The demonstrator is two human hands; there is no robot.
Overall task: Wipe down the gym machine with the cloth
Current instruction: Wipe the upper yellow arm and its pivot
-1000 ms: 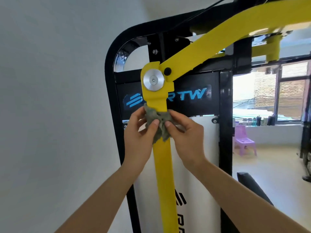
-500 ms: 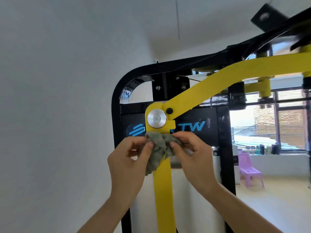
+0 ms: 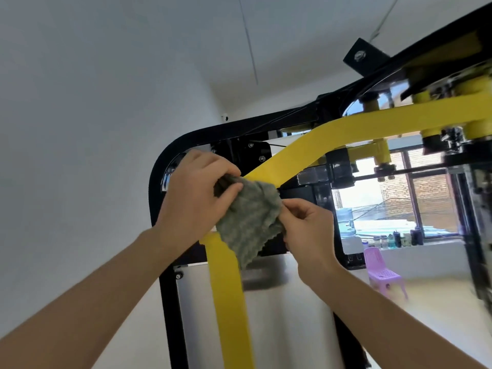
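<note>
The gym machine has a black frame [image 3: 159,182] and a yellow arm [image 3: 229,302] that bends at a joint and runs up to the right. A grey-green cloth [image 3: 250,219] covers that joint, hiding its silver disc. My left hand [image 3: 194,198] grips the cloth's upper left part, thumb on top. My right hand [image 3: 306,227] pinches the cloth's right edge. Both hands hold the cloth against the yellow arm.
A white wall stands close on the left. The machine's white shroud panel [image 3: 292,315] lies behind the yellow arm. A purple plastic chair [image 3: 380,272] stands by the window at right, with bottles [image 3: 394,239] on the sill. Black and yellow linkage [image 3: 439,102] hangs overhead at upper right.
Both hands have carried the cloth up from the vertical bar below the pivot onto the joint, now covering the silver disc. The cloth has spread out, and my view has tilted upward.
</note>
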